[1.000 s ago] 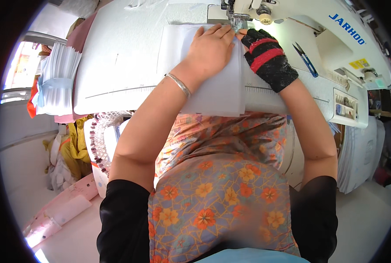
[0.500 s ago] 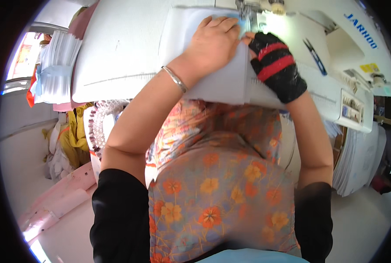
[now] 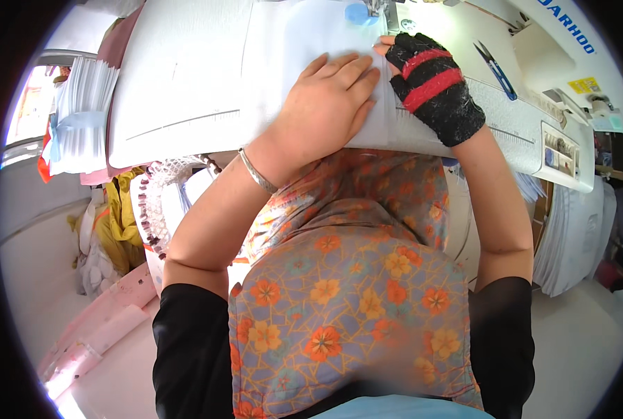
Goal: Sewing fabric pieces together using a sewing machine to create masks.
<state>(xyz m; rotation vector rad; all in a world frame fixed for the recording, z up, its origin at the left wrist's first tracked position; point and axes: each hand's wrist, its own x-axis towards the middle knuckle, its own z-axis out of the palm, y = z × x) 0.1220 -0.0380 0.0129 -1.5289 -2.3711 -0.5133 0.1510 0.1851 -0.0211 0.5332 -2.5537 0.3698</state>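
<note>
Step, as judged: guiding white fabric (image 3: 318,35), flat on the sewing table (image 3: 186,49), by its right edge. Left hand (image 3: 331,105) lies on it, fingers slightly spread; gloved right hand (image 3: 434,85) at that edge (pinching or not, cannot tell). Next move likely calls for even pressure

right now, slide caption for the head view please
Bare left hand on white material, gloved right hand at its edge, blue-handled snips lying on the sewing table.
</note>
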